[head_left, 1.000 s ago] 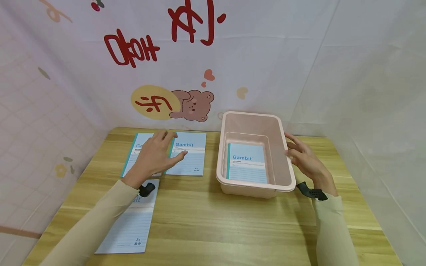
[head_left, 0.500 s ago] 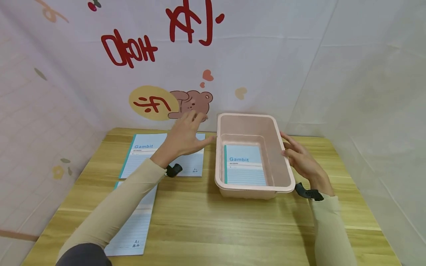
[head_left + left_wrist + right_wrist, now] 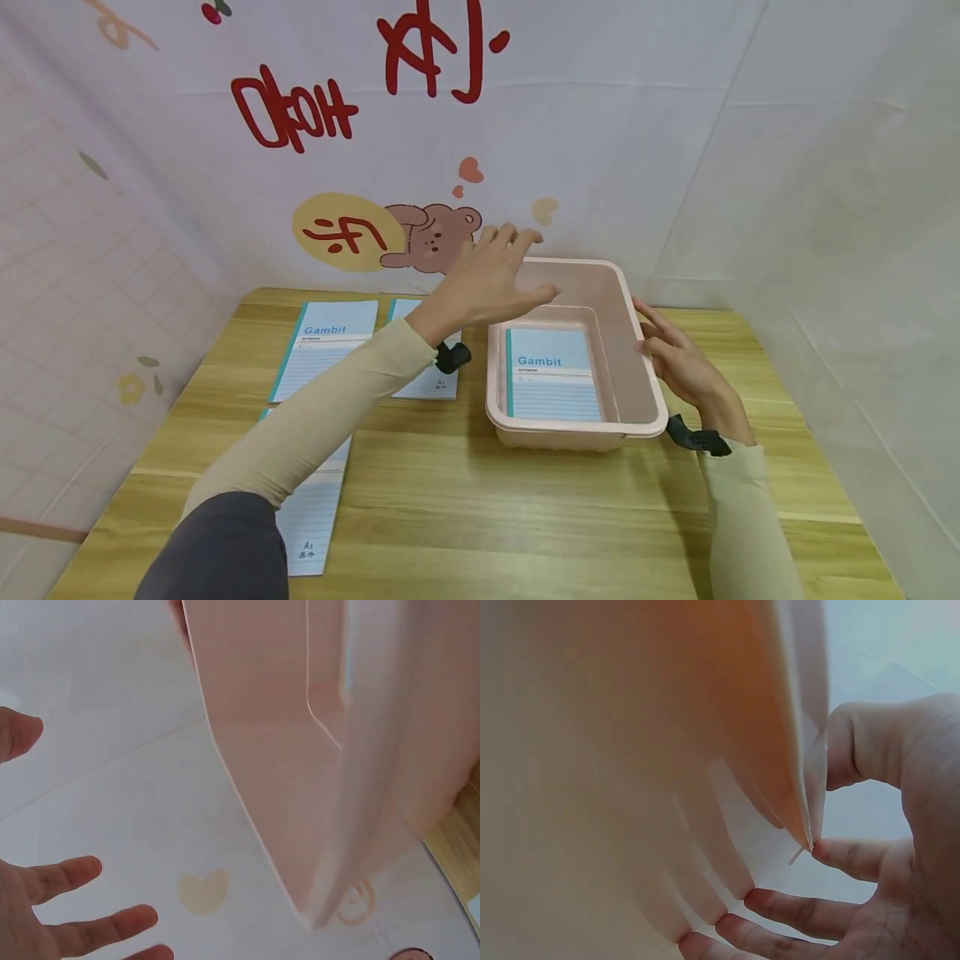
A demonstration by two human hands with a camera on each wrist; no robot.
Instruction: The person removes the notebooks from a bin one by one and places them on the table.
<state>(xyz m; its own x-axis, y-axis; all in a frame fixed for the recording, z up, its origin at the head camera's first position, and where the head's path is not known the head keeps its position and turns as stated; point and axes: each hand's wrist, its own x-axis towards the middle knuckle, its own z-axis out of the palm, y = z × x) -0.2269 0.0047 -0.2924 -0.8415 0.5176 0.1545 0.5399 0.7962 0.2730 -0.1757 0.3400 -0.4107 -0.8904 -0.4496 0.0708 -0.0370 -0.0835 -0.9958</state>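
A pale pink plastic bin (image 3: 558, 429) stands on the table in the head view, with a light blue "Gambit" notebook (image 3: 555, 379) lying flat inside. My left hand (image 3: 498, 275) is raised at the bin's left rim in that view, fingers spread and holding nothing. In the left wrist view, the spread fingers (image 3: 105, 930) show apart from the bin's wall. On the bin's right side, my right hand (image 3: 682, 358) rests with its thumb at the rim and fingertips against the outer wall. The right wrist view shows those fingers (image 3: 802, 911) mostly straight.
More Gambit notebooks lie left of the bin: one at the back left (image 3: 333, 333), another notebook (image 3: 442, 382) partly behind the left wrist, and a front notebook (image 3: 311, 517) partly under the left sleeve. A white printed backdrop (image 3: 600, 150) rises behind the wooden table (image 3: 480, 517).
My left hand has moved right and up, from above the notebooks to the bin's left rim, empty throughout. The right hand stays at the bin's right side.
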